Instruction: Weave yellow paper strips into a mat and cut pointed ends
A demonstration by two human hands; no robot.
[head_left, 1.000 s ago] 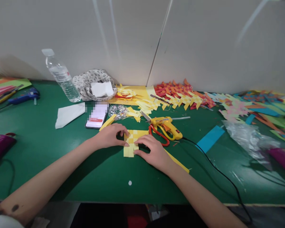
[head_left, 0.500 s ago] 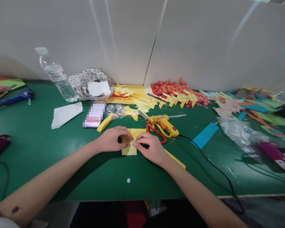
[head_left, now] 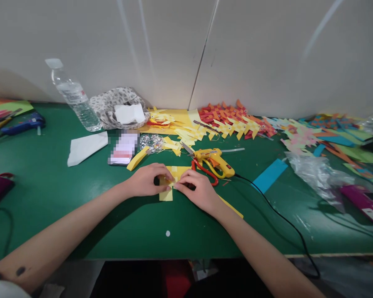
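Note:
Yellow paper strips [head_left: 165, 195] lie crossed over one another on the green table, in front of my body. My left hand [head_left: 149, 180] comes in from the left with thumb and fingers curled onto the paper. From the right, my right hand [head_left: 195, 187] pinches the same strips close to the left fingertips. Part of the paper is hidden under both hands. Just beyond my right hand lie red-and-yellow scissors [head_left: 211, 179] and a yellow glue gun [head_left: 216, 159]. A loose yellow strip [head_left: 231, 206] sticks out beneath my right wrist.
A water bottle [head_left: 76, 99], a patterned cloth bag [head_left: 107, 105] and a phone [head_left: 124, 148] stand or lie at the back left. Woven paper pieces [head_left: 224, 114] pile along the wall. A blue strip [head_left: 270, 176], a plastic bag [head_left: 313, 176] and a black cord [head_left: 276, 215] are on the right.
A lower right flap of the yellow paper that lay toward me no longer shows there; my right fingers are at that spot. Both hands stay nearly in place.

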